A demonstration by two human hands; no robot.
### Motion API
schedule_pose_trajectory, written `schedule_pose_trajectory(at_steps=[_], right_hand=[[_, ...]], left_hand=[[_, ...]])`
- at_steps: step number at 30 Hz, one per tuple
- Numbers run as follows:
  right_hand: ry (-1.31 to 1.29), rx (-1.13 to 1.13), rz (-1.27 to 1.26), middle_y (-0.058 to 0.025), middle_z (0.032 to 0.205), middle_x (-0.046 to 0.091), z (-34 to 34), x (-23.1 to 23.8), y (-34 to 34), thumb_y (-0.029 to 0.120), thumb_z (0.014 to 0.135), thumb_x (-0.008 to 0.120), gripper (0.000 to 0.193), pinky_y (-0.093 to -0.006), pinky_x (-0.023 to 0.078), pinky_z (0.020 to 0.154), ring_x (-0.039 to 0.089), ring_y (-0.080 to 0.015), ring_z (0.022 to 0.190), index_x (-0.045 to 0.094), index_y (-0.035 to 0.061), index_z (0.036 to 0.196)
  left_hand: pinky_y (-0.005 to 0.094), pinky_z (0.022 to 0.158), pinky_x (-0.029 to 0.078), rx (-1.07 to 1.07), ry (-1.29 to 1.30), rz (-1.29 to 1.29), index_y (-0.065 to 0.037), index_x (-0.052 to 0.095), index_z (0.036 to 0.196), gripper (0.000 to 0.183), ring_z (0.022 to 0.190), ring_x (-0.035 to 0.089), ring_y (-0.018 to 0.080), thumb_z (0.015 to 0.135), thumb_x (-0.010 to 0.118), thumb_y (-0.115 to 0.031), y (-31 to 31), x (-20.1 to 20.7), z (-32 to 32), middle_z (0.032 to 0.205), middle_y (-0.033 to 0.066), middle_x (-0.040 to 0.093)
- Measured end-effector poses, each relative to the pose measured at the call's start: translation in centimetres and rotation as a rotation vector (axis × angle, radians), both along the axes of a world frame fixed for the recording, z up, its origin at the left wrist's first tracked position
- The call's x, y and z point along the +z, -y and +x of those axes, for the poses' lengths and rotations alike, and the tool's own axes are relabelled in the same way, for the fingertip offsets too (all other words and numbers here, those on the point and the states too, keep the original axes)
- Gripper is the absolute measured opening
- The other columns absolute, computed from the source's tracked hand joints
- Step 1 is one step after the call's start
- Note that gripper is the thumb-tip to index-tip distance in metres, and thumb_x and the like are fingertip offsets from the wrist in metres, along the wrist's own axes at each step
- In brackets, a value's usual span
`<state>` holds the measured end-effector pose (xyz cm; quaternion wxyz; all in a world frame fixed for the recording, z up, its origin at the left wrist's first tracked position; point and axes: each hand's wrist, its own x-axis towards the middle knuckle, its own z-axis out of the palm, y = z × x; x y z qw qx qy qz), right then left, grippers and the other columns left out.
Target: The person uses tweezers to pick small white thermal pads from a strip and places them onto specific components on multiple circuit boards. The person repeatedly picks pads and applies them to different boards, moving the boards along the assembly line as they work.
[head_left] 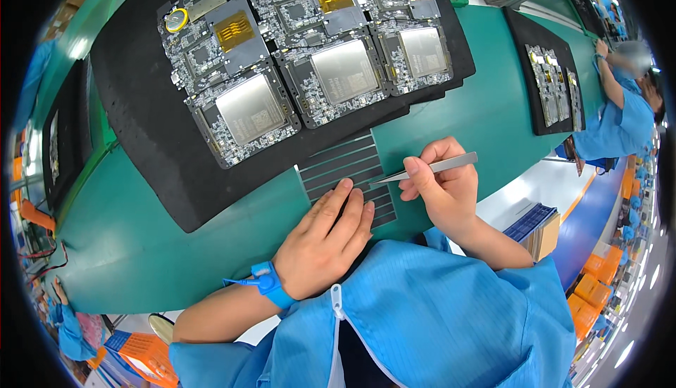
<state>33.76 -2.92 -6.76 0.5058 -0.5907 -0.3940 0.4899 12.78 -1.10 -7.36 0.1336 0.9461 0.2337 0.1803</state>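
My left hand [322, 242] lies with its fingers stretched out over the lower left part of a sheet of dark strips [346, 165]. Thin pale lines run between the strips. In my right hand [448, 192] is a pair of metal tweezers [443, 165], held in a pinch. Their points reach left to the right part of the sheet, close to my left fingertips; whether they grip a strip is too small to tell. Beyond the sheet, several circuit boards [336, 78] with silver metal covers and amber tape patches sit joined in rows on a black mat [151, 145].
The green tabletop [134, 247] runs along both sides. At the right, another black mat [521, 36] carries more boards, next to a person in blue [623, 117]. A blue tray [529, 220] stands below the table edge. Orange boxes [590, 293] stand further right.
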Motion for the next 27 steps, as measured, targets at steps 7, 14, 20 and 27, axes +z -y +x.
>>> schedule_pose_trajectory(at_steps=[7, 14, 20, 27], right_hand=[[-0.09, 0.103, 0.099, -0.0087, 0.069, 0.061, 1.0, -0.8, -0.2, 0.013, 0.093, 0.059, 0.018, -0.0218, 0.049, 0.047, 0.06, -0.011, 0.054, 0.043, 0.0034, 0.091], [-0.359, -0.001, 0.428, -0.016, 0.07, 0.061, 5.2, 3.7, -6.3, 0.017, 0.097, 0.049, 0.015, -0.0234, 0.049, 0.044, 0.058, -0.0155, 0.049, 0.039, 0.0052, 0.096], [-0.285, 0.049, 0.342, -0.0156, 0.068, 0.062, 6.3, 5.4, -12.9, 0.022, 0.097, 0.052, 0.022, -0.0244, 0.049, 0.043, 0.06, -0.016, 0.049, 0.039, 0.0055, 0.094], [-0.298, 0.088, 0.211, -0.015, 0.065, 0.063, 6.6, 4.6, -13.7, 0.021, 0.096, 0.054, 0.023, -0.0246, 0.05, 0.043, 0.061, -0.0162, 0.046, 0.038, 0.0051, 0.093]], left_hand=[[0.0369, 0.092, 0.049, -0.009, -0.09, 0.04, 0.003, 0.061, 0.106, 0.031, 0.115, 0.053, 0.0339, 0.08, 0.055, -0.014, 0.0, 0.4, 0.2, 0.113, 0.0195, 0.057], [0.037, 0.08, 0.051, 0.012, -0.015, -0.029, 0.002, 0.063, 0.103, 0.038, 0.107, 0.057, 0.0313, 0.072, 0.072, -0.018, -2.5, 5.1, 2.1, 0.108, 0.0161, 0.06], [0.0436, 0.089, 0.047, 0.211, 0.007, 0.227, 0.005, 0.06, 0.112, 0.045, 0.112, 0.051, 0.0347, 0.071, 0.069, -0.013, -7.8, 6.2, 7.1, 0.117, 0.019, 0.054], [0.0435, 0.084, 0.051, 0.225, 0.015, 0.343, 0.006, 0.062, 0.106, 0.04, 0.102, 0.057, 0.0359, 0.071, 0.069, -0.011, -8.3, 4.8, 8.1, 0.107, 0.0192, 0.057]])
